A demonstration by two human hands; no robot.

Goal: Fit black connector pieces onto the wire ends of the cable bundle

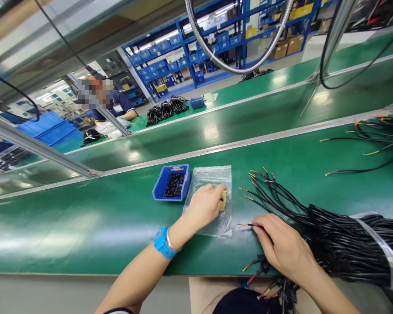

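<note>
My left hand (pixel 205 204), with a blue band (pixel 164 242) on its wrist, is over a clear plastic bag (pixel 223 224). Its fingers are closed at a small yellow block (pixel 223 205) on the bag; a dark spot shows at the fingertips, too small to name. Between thumb and forefinger, my right hand (pixel 283 244) pinches a black cable (pixel 249 224) near its end, where thin coloured wires stick out to the left. Left of the bag stands a blue bin (pixel 187 185) holding small black parts (pixel 174 185).
A tied bundle of black cables (pixel 343 240) lies at the right, with more cable ends (pixel 380 139) behind it. Cables with black fittings (pixel 286 290) hang over the front edge. A metal rail (pixel 196 153) runs behind; across it sits a person (pixel 121 102) near cable bundles (pixel 167 109).
</note>
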